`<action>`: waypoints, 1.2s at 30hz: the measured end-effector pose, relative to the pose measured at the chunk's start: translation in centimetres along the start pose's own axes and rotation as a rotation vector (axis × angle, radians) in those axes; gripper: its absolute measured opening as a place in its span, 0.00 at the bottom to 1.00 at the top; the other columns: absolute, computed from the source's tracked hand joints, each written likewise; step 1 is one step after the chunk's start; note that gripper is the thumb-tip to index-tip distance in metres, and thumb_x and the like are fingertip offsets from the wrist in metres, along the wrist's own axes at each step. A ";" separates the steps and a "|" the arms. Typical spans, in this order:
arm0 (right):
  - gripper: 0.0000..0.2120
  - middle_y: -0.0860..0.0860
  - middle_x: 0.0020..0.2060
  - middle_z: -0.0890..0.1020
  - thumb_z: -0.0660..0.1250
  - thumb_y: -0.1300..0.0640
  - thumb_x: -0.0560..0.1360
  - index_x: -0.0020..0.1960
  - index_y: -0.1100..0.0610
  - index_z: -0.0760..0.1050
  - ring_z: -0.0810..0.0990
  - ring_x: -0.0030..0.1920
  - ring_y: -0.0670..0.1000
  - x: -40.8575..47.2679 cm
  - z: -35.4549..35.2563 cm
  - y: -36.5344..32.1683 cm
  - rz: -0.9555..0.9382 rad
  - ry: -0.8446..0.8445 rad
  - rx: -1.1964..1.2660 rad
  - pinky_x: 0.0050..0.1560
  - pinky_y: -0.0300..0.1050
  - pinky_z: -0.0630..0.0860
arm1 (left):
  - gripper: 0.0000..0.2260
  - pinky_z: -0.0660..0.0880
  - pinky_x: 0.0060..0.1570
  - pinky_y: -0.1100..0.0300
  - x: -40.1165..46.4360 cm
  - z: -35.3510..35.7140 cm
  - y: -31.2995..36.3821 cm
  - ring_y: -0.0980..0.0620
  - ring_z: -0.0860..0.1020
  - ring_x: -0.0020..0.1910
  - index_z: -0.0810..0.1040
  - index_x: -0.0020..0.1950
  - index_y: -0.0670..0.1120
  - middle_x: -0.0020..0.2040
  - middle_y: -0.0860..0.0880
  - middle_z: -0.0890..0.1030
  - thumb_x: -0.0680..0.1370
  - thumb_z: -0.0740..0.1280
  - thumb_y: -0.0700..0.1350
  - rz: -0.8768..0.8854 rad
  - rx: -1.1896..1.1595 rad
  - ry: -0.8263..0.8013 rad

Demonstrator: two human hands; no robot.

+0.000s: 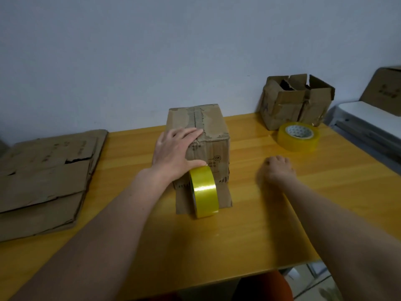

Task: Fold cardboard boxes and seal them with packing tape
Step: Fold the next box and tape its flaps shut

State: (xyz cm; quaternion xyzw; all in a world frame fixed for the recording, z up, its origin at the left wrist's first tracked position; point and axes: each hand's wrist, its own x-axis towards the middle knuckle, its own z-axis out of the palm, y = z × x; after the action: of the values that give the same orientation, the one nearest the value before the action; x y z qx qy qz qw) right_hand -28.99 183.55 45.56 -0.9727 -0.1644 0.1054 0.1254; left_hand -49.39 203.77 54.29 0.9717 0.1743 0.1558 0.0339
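Note:
A closed cardboard box [213,124] stands in the middle of the yellow wooden table [238,235], its top flaps shut along a taped centre seam. My left hand [175,151] lies flat on the box's near top edge, fingers spread and the thumb touching a yellow tape roll [205,191]. That roll stands on edge against the box's front face, over a flap lying on the table. My right hand [276,169] is a loose fist on the table to the right of the box; whether it holds anything is hidden.
Flattened cardboard boxes [45,177] are stacked at the table's left. A worn box with raised flaps [296,102] stands at the back right, a second tape roll [298,136] lying flat before it. A white chair with cardboard [368,111] is beyond the right edge.

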 end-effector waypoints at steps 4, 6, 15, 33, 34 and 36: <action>0.12 0.62 0.59 0.75 0.62 0.59 0.77 0.58 0.63 0.77 0.71 0.61 0.62 0.0 0.2 0.2 -0.123 0.176 -0.089 0.60 0.50 0.68 | 0.39 0.51 0.74 0.47 0.2 0.0 0.0 0.52 0.58 0.73 0.57 0.77 0.61 0.76 0.60 0.61 0.70 0.69 0.66 0.008 -0.001 0.000; 0.13 0.62 0.57 0.77 0.66 0.56 0.76 0.54 0.64 0.79 0.73 0.60 0.61 -0.2 -0.2 0.3 -0.093 0.155 -0.034 0.57 0.49 0.69 | 0.39 0.51 0.74 0.48 0.2 0.0 -0.1 0.52 0.58 0.74 0.56 0.77 0.61 0.76 0.60 0.60 0.70 0.69 0.66 0.011 -0.008 0.001; 0.09 0.57 0.35 0.80 0.73 0.57 0.72 0.42 0.64 0.79 0.76 0.33 0.51 -7.0 -3.4 -1.3 -0.256 0.017 0.764 0.33 0.44 0.73 | 0.47 0.51 0.76 0.49 -0.6 0.5 0.0 0.50 0.55 0.75 0.50 0.79 0.54 0.78 0.52 0.57 0.68 0.72 0.64 -0.019 -0.063 0.098; 0.11 0.47 0.50 0.73 0.64 0.64 0.77 0.58 0.56 0.76 0.72 0.52 0.45 -12.0 -2.9 -11.4 -0.791 0.326 0.485 0.48 0.30 0.65 | 0.02 0.66 0.34 0.71 -4.0 1.4 3.3 0.58 0.75 0.43 0.81 0.49 0.45 0.44 0.53 0.79 0.77 0.69 0.42 -0.769 -1.288 0.078; 0.10 0.48 0.50 0.74 0.64 0.64 0.77 0.57 0.57 0.75 0.72 0.50 0.44 -12.1 -2.8 -11.4 -0.800 0.335 0.489 0.46 0.28 0.66 | 0.02 0.66 0.33 0.71 -3.9 1.3 3.1 0.58 0.75 0.42 0.81 0.47 0.46 0.42 0.54 0.79 0.78 0.69 0.42 -0.772 -1.283 0.077; 0.07 0.48 0.47 0.74 0.65 0.64 0.76 0.54 0.58 0.73 0.73 0.47 0.46 -12.2 -2.5 -11.6 -0.826 0.348 0.484 0.43 0.28 0.67 | 0.04 0.67 0.34 0.69 -3.9 1.4 2.9 0.59 0.74 0.41 0.80 0.44 0.46 0.41 0.54 0.79 0.78 0.68 0.41 -0.773 -1.274 0.060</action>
State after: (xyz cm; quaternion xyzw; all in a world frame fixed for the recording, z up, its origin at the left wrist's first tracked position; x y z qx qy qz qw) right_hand -43.07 189.39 53.21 -0.7728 -0.4829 -0.0814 0.4037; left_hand -51.45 199.63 52.15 0.6288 0.3805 0.2298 0.6380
